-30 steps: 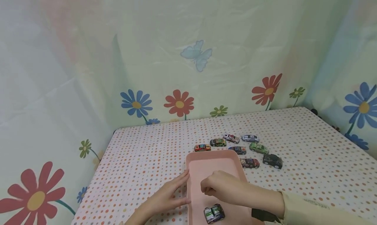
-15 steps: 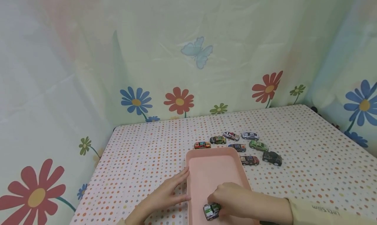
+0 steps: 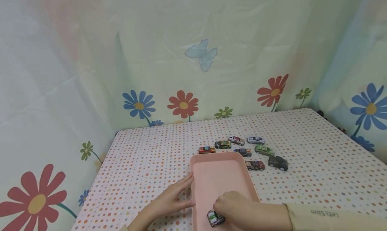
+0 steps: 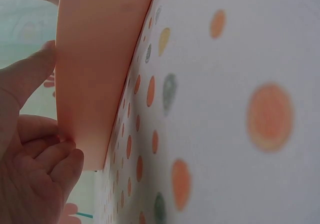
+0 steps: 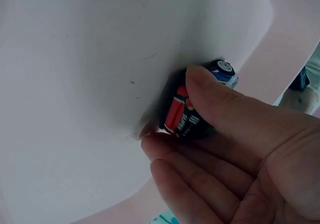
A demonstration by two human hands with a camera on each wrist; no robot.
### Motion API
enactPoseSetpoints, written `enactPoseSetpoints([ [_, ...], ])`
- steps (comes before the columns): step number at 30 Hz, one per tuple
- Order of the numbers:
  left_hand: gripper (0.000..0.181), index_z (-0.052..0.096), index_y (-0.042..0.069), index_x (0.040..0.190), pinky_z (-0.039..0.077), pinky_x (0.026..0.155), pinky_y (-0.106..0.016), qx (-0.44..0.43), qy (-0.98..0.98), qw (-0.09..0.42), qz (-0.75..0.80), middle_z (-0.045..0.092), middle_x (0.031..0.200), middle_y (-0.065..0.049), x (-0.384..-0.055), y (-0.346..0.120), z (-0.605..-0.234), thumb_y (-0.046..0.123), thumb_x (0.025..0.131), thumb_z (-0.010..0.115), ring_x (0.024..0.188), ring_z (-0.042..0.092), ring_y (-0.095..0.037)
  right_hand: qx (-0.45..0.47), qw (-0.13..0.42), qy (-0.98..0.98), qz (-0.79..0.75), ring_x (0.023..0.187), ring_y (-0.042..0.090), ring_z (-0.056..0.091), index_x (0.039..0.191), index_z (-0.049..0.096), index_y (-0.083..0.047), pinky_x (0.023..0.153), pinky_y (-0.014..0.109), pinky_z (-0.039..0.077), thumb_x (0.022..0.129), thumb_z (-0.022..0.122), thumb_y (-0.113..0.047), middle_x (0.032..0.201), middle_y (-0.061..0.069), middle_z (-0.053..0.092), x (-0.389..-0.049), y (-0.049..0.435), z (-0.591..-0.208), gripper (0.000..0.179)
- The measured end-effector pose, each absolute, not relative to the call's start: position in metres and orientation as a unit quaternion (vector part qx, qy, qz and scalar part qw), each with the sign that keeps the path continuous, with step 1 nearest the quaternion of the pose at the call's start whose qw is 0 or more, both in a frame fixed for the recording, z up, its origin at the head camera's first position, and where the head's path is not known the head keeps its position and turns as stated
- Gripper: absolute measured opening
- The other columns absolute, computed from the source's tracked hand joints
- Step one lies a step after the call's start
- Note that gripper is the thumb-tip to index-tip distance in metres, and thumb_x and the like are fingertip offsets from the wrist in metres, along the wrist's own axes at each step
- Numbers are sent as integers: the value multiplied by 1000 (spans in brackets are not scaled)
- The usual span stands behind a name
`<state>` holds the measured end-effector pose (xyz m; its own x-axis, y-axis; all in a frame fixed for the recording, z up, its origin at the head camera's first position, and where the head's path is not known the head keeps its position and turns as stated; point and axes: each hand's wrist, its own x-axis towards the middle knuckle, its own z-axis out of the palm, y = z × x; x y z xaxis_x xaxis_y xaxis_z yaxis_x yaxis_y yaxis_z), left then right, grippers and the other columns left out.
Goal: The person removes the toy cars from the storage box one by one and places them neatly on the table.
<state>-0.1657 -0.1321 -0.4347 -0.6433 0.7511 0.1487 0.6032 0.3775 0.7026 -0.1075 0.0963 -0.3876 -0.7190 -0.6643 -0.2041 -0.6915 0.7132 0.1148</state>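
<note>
A pink rectangular tray [image 3: 223,177] lies on the table, its near end cut off by the frame. In it, my right hand [image 3: 234,207] pinches a small toy car [image 3: 215,219] with a green and white top. Up close in the right wrist view, thumb and fingers close round the car [image 5: 179,113], whose side shows red and black with lettering. My left hand [image 3: 169,200] touches the tray's left side with spread thumb and fingertips. The left wrist view shows these fingertips against the tray's outer wall [image 4: 97,69].
Several toy cars stand beyond and right of the tray, among them a red one [image 3: 207,150], a green one [image 3: 264,150] and a black one [image 3: 278,163]. A dotted cloth [image 3: 151,157] covers the table. A flowered curtain [image 3: 160,56] hangs behind it.
My right hand has come down and nearer me onto the green and white car, and its fingers have taken hold of it. The left hand stays at the tray's side.
</note>
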Motion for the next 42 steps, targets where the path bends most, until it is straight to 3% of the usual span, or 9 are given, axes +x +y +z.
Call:
enactPoseSetpoints([
  [8, 73, 32, -6, 141, 25, 108, -40, 415, 820, 99, 381, 21, 150, -16, -167, -130, -436, 34, 89, 63, 135, 24, -27, -365, 82, 928, 4, 60, 5, 51, 76, 64, -15, 52, 23, 47, 63, 84, -12, 65, -9, 55, -115, 104, -380, 24],
  [23, 74, 32, -6, 141, 25, 108, -40, 411, 825, 93, 376, 21, 150, -15, -166, -133, -434, 35, 88, 64, 135, 25, -28, -380, 30, 912, -150, 70, 3, 60, 86, 69, -11, 62, 21, 51, 65, 84, -10, 78, -10, 65, -145, 121, -350, 26],
  [27, 73, 33, -6, 141, 26, 107, -40, 413, 825, 92, 375, 21, 150, -16, -165, -133, -435, 35, 89, 63, 134, 25, -28, -335, 26, 925, -179, 69, 8, 60, 89, 69, -9, 58, 21, 50, 68, 82, -7, 75, -9, 62, -161, 138, -340, 25],
  [32, 72, 33, -7, 140, 26, 107, -40, 415, 823, 92, 377, 21, 150, -16, -165, -133, -436, 33, 89, 64, 134, 26, -28, -237, 33, 952, -190, 56, 7, 49, 104, 69, 0, 47, 20, 41, 73, 79, -6, 65, -8, 55, -180, 162, -332, 33],
  [33, 72, 33, -7, 140, 26, 107, -40, 416, 822, 92, 378, 21, 150, -17, -166, -133, -436, 33, 89, 64, 134, 26, -29, -222, 32, 956, -188, 57, 8, 52, 108, 68, 2, 49, 21, 43, 73, 78, -5, 67, -6, 58, -184, 166, -331, 37],
  [36, 71, 33, -8, 140, 26, 107, -40, 419, 821, 90, 378, 21, 150, -17, -166, -133, -435, 31, 89, 65, 134, 26, -29, -196, 28, 963, -185, 58, 11, 53, 108, 66, 7, 51, 24, 46, 74, 77, -4, 67, -2, 59, -195, 181, -331, 38],
  [39, 71, 33, -8, 140, 26, 107, -40, 419, 821, 88, 377, 22, 150, -18, -165, -133, -435, 31, 89, 65, 134, 26, -29, -176, 20, 968, -177, 75, 22, 64, 108, 64, 9, 65, 35, 55, 74, 77, -5, 85, 9, 67, -205, 196, -333, 40],
  [42, 71, 33, -8, 140, 26, 107, -40, 418, 820, 91, 380, 21, 150, -18, -165, -133, -434, 31, 89, 65, 134, 26, -29, -162, 2, 974, -161, 80, 27, 64, 106, 64, 10, 68, 41, 55, 75, 78, -9, 90, 13, 67, -214, 216, -337, 39],
])
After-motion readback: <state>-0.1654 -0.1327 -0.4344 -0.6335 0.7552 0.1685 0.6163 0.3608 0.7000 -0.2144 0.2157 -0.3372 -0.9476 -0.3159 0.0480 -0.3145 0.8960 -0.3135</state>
